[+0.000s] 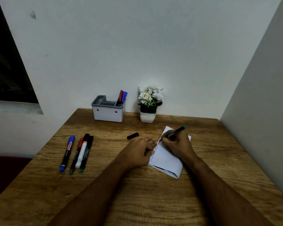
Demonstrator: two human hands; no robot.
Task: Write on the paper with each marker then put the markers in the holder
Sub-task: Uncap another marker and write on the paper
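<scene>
My right hand (176, 145) grips a black marker (175, 132) with a green end, its tip touching the white paper (167, 162). My left hand (140, 150) lies flat on the paper's left edge, fingers together, holding nothing. The marker's black cap (133, 135) lies on the table just beyond my left hand. Several markers (77, 152) lie side by side at the left: a blue one, a red-capped one, a white one and a black one. The grey holder (107, 111) stands by the wall with a red marker (120, 96) and a blue marker (124, 95) in its right compartment.
A small white pot of white flowers (149, 103) stands right of the holder, near the paper's far corner. The wooden table (137, 193) meets walls at the back and at the right. A dark window (8, 70) is on the left.
</scene>
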